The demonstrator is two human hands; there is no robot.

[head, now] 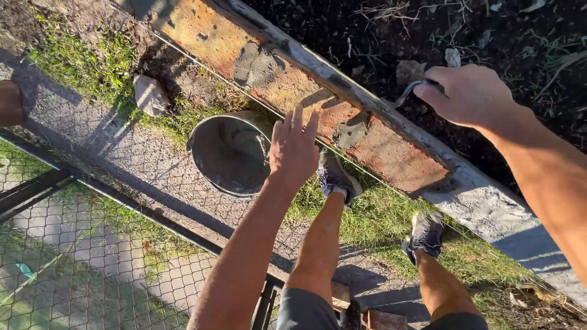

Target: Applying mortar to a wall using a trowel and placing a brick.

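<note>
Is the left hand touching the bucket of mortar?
Cannot tell. In the head view the left hand spreads open and overlaps the near rim of the bucket, but from above no contact or gap shows; it may be hovering over it.

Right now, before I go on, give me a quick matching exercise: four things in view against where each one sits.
Things:
1. left hand
2. right hand
3. bucket
4. pale stone

Places:
A. on the grass, left of the bucket
B. gripping a metal tool handle past the brick row
C. open, fingers spread, beside the bucket rim
D. on the grass, against the brick row

Pairs: 1-C, 2-B, 3-D, 4-A
</note>
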